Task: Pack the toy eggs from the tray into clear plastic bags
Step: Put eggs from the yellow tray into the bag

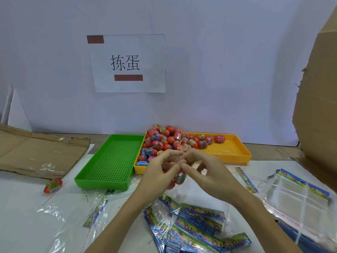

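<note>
Left hand (160, 168) and right hand (204, 167) pinching a clear bag (179, 177) holding toy eggs, just before the yellow tray (235, 152) heaped with eggs (164, 141); green tray (109, 161) alongside on the desk (27, 207).

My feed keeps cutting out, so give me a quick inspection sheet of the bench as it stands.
Surface: white table, sheet-covered.
Job's things: toy eggs heaped in the yellow tray; green tray holds nothing; one stray egg lies left of it.
Clutter: printed bags in front, clear bag stack at right, flat cardboard at left.
Hands: left hand and right hand pinch a clear bag with an egg inside.
Cables: nothing seen.
Surroundings: wall sign, cardboard box at right.
</note>
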`<control>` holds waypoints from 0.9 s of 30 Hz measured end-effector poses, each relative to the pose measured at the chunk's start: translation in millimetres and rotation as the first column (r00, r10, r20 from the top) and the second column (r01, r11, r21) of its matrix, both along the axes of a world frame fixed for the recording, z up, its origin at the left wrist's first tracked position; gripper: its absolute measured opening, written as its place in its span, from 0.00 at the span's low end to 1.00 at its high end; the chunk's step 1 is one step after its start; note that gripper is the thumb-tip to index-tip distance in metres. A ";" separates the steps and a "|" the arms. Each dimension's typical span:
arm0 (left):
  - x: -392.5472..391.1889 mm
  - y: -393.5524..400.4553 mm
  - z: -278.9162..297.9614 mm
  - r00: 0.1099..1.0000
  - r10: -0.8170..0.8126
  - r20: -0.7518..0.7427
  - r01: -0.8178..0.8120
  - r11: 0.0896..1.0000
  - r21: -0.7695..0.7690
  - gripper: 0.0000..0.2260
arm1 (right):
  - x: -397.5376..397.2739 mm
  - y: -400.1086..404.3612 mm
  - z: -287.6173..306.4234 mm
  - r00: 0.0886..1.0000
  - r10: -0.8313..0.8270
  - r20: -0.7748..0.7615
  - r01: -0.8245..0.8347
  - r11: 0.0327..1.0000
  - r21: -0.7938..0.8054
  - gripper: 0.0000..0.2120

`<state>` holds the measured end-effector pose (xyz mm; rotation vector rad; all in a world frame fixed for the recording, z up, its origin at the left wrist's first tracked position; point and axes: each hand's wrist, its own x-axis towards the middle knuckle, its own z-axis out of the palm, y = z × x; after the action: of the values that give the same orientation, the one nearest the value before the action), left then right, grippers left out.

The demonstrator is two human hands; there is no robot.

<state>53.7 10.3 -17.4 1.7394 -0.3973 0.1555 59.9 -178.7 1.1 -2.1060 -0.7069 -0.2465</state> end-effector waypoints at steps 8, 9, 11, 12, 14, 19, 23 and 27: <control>1.1 -0.1 2.8 0.995 0.094 0.046 -0.093 0.995 -0.025 0.10 | -0.9 5.5 -1.2 0.998 -0.038 0.053 0.041 0.998 -0.053 0.12; 1.6 0.0 3.4 0.997 0.081 0.017 -0.080 0.996 -0.024 0.12 | -0.1 4.5 -0.5 0.997 -0.055 0.062 0.057 0.998 -0.032 0.11; 2.9 3.3 5.4 0.998 0.022 -0.057 -0.022 1.000 0.002 0.17 | 1.2 1.7 1.5 0.992 -0.095 0.080 0.093 0.995 0.026 0.10; 3.6 6.6 6.7 0.995 -0.020 -0.095 0.023 0.999 0.029 0.19 | 1.9 0.0 2.8 0.989 -0.117 0.088 0.113 0.992 0.048 0.09; 5.8 15.2 6.8 0.973 -0.134 -0.189 0.145 0.988 0.045 0.22 | 4.0 -3.5 4.7 0.981 -0.164 0.102 0.156 0.985 0.077 0.09; 9.2 22.2 0.8 0.972 -0.128 -0.195 0.137 0.990 0.036 0.28 | 8.1 -11.0 5.3 0.972 -0.217 0.086 0.206 0.971 0.121 0.08; 12.0 20.3 0.1 0.985 -0.084 -0.151 0.083 0.996 -0.015 0.25 | 4.8 -14.7 8.0 0.995 -0.103 0.015 0.103 0.994 0.024 0.13; 11.3 20.9 2.0 0.965 -0.150 -0.217 0.146 0.989 -0.033 0.27 | 3.7 -14.6 8.5 0.995 -0.095 0.013 0.096 0.993 -0.063 0.17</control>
<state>65.0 31.2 -15.4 1.6823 -0.3608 -0.1393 63.6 -193.3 9.6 -2.2037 -0.6278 -0.2909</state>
